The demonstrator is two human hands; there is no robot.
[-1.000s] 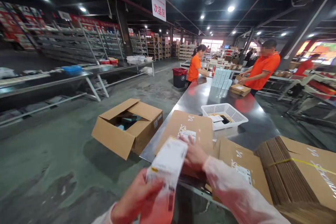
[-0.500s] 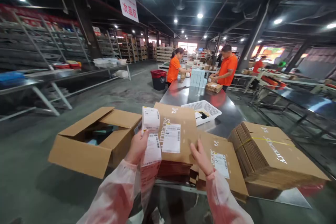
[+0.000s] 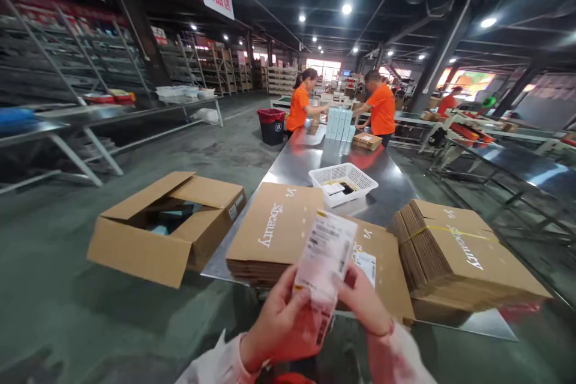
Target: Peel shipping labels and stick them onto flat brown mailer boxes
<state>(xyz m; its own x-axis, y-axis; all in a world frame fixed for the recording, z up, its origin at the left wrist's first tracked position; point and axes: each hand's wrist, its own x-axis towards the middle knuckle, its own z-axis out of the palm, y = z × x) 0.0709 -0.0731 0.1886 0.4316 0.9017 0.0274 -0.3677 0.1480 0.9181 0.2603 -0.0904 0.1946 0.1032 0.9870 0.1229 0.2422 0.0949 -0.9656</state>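
Note:
A strip of printed shipping labels [image 3: 324,252] is held up close in front of me. My left hand [image 3: 281,318] grips its lower left part between thumb and fingers. On the strip's right edge, my right hand [image 3: 362,300] is closed, its fingertips partly behind the paper. Just beyond lies a stack of flat cardboard cartons [image 3: 274,222] with white lettering, no label on its top one. To its right, partly behind my right hand, a flat carton [image 3: 389,270] bears a white label [image 3: 366,265].
An open cardboard box [image 3: 139,246] stands at left. A strapped bundle of flat cartons [image 3: 468,252] lies at right. On the metal table [image 3: 288,169] sit a white basket [image 3: 344,183] and pale blue boxes [image 3: 338,124]. Two people in orange shirts [image 3: 297,109] work at the far end.
Both hands have come back and together, bringing the label strip in front of the cartons. The labelled carton from the left stack now appears on the right pile. My right hand has taken the strip's edge.

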